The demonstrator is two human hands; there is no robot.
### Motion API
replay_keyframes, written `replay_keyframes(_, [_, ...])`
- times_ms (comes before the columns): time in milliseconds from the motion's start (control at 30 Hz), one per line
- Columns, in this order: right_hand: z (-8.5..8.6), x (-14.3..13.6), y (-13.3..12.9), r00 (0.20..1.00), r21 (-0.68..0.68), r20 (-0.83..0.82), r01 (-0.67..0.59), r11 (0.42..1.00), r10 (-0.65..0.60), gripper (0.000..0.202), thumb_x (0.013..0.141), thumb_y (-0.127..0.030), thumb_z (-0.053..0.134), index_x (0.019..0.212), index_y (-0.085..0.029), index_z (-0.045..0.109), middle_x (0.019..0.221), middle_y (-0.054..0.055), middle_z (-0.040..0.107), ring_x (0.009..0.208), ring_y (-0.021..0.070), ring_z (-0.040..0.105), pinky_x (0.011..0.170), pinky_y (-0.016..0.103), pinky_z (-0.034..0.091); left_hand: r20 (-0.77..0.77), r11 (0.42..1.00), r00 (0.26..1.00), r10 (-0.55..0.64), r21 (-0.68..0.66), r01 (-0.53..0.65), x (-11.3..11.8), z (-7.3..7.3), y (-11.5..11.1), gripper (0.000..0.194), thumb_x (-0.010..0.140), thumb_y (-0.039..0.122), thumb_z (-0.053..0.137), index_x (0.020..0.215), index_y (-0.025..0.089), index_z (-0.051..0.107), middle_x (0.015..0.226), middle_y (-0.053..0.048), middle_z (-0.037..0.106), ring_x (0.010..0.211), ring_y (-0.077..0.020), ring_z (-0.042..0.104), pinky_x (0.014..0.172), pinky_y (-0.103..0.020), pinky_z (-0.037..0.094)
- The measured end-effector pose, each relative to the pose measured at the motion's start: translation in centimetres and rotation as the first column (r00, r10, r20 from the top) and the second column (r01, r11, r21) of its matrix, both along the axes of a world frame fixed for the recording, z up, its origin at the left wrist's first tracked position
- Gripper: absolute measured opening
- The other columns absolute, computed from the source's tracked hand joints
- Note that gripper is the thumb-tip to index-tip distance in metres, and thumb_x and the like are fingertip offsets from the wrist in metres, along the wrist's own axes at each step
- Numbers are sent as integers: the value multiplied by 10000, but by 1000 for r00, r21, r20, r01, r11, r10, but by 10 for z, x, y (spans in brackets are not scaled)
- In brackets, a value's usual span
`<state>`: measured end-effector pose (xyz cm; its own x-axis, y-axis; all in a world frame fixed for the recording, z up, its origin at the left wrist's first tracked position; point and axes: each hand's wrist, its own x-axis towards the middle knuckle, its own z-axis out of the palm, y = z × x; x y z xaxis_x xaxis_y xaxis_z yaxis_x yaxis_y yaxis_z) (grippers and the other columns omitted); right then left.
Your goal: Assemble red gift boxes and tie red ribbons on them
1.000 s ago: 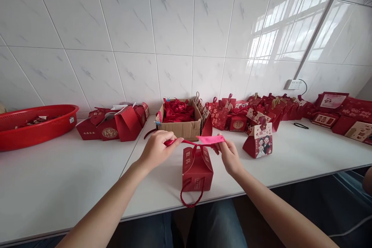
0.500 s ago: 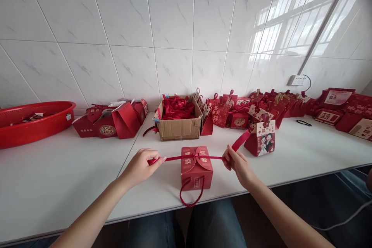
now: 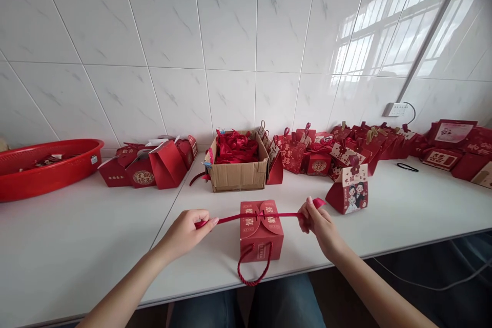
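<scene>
A red gift box (image 3: 262,238) with gold lettering stands upright near the table's front edge. Its twisted red cord handle (image 3: 251,282) droops over that edge. Through the closed top flaps runs a dark red ribbon (image 3: 282,214), crossed or knotted at the middle; which of the two I cannot tell. My left hand (image 3: 195,229) pinches one end of it to the left of the box. To the right, my right hand (image 3: 318,223) is closed on the other end, with a short piece of ribbon sticking out above the fingers. Both sides of the ribbon are stretched nearly straight.
Behind the gift box stands a cardboard box (image 3: 239,178) full of red ribbons. A small box with a printed couple (image 3: 354,196) is near my right hand. Red boxes (image 3: 165,164) and a red basin (image 3: 49,177) stand left; several more boxes line the wall at right.
My right hand has turned slightly, and less loose ribbon shows above it. Both hands still hold the ribbon taut. The whole view has shifted a little, so everything sits lower.
</scene>
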<state>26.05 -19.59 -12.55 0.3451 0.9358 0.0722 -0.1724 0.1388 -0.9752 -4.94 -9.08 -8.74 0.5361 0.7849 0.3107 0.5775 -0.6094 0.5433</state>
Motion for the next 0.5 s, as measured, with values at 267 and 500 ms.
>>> replay_keyframes(267, [3,10,-8,998,-55,-20,-64,996,62,465,797,-604,641,1033,-211,559,731,-1,609,589,122,498,577,271,368,-30,975,975,221,-21,-222,-17,7,-9,324,797,541,576,888,231,586,986,-53,665,927,-244,617,740,-292,478])
replay_keyframes(500, [-4,8,-17,976,-56,136,-164,985,170,510,796,-466,698,1210,-208,550,914,38,605,706,141,531,655,300,423,-80,899,996,-41,-438,2,7,2,-58,479,912,578,353,759,229,643,470,34,466,505,-179,512,563,-269,393])
